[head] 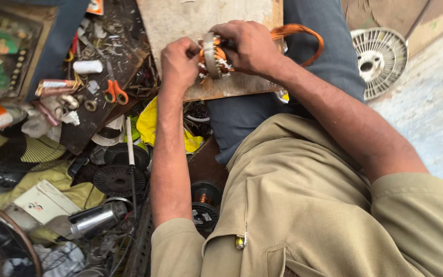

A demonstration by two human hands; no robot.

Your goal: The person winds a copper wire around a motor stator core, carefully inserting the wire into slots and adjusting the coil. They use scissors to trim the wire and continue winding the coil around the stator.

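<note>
Stator (212, 56) with copper windings sits on edge on a wooden board (180, 20), gripped from both sides. Left hand (179, 62) is curled tight against the stator's left face, fingers closed on its rim. Right hand (249, 46) wraps over the top and right side, fingers pinching the windings. A wire loop (303, 38) of copper arcs out behind the right hand (its far end is hidden by the wrist). Board rests across the person's lap, on blue trousers (314, 31).

Left of the board: cluttered floor area. Orange-handled scissors (115, 91) lie near the board's left edge, a white roll (87, 66) just above them. Yellow bag (149, 123) sits below the board corner. Further down, a black disc (118, 179) and a metal cylinder (96, 220). Wire spool (205, 194) is beside the left forearm. White fan rotor (380, 56) lies well apart, on the right.
</note>
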